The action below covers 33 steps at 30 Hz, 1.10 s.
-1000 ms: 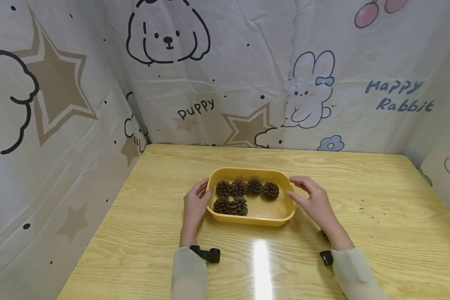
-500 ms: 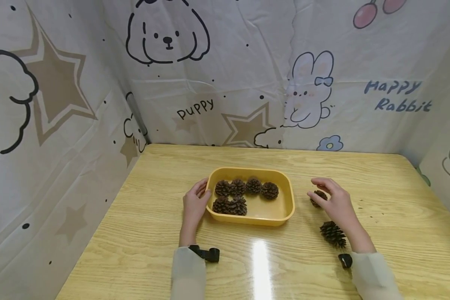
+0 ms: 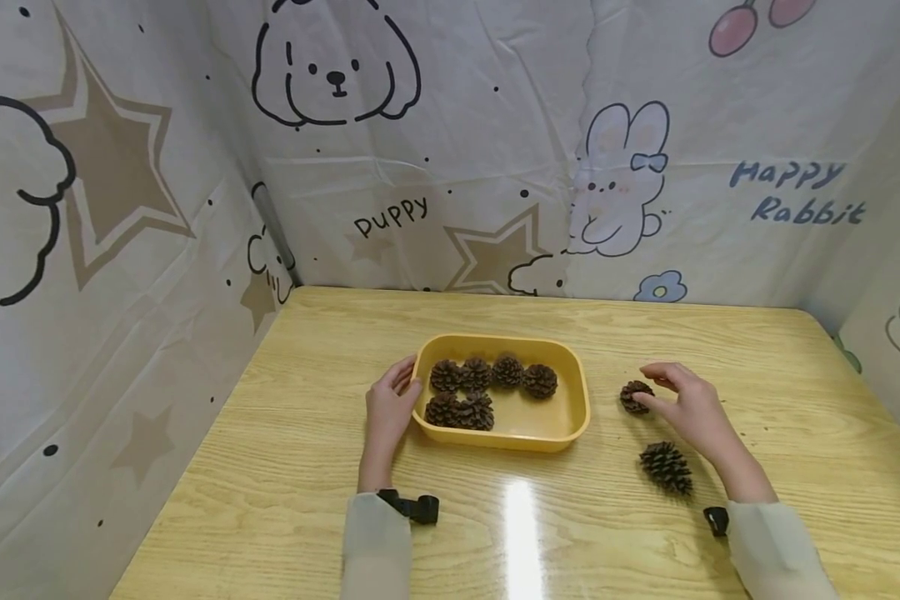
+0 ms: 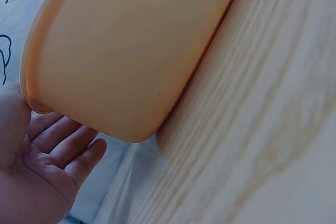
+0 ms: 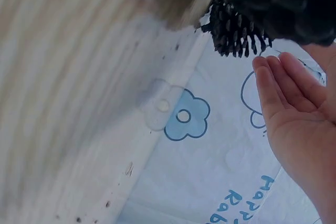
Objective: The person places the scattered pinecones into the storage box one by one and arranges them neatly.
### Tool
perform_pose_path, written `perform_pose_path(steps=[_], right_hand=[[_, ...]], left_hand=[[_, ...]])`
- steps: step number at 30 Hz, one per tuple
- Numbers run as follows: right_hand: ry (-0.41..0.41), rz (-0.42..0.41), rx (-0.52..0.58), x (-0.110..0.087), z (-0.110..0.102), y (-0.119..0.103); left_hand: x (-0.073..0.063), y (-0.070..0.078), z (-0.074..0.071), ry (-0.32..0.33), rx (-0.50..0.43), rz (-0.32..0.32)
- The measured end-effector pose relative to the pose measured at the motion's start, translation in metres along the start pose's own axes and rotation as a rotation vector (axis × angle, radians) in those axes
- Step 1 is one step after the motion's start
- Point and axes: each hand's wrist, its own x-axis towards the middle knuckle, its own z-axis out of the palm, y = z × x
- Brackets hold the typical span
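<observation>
A yellow plastic bin stands on the table with several brown pine cones inside, its right front part bare. My left hand holds the bin's left end, thumb at the rim; its fingers lie against the outer wall in the left wrist view. My right hand reaches over a small pine cone right of the bin, thumb overlapping it, fingers apart and not closed round it. Closer to me lies a larger pine cone. In the right wrist view the fingers are nearly straight beneath dark cones.
The wood-grain table ends at a printed cloth behind it and at the left. Small dark crumbs dot the tabletop at right. A strip of glare lies in front of the bin.
My right hand has left the bin's right end and moved right to the small pine cone, uncovering both loose cones. The left hand and the bin stay in place.
</observation>
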Motion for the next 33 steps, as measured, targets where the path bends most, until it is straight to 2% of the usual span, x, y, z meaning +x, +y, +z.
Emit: perform_pose_path(steps=[7,15,26,33], right_hand=[[-0.084,0.028,-0.036,0.002,-0.001,0.004],[-0.129,0.019,-0.048,0.002,0.0,0.008],[-0.094,-0.018,-0.076,0.003,0.001,0.011],[-0.06,0.006,-0.05,0.001,0.0,0.007]], left_hand=[[0.0,0.001,0.0,-0.006,-0.005,-0.01],[0.0,0.0,0.0,-0.006,-0.001,-0.002],[-0.001,0.002,0.0,-0.009,-0.006,-0.013],[-0.001,0.002,-0.001,-0.006,-0.002,-0.013]])
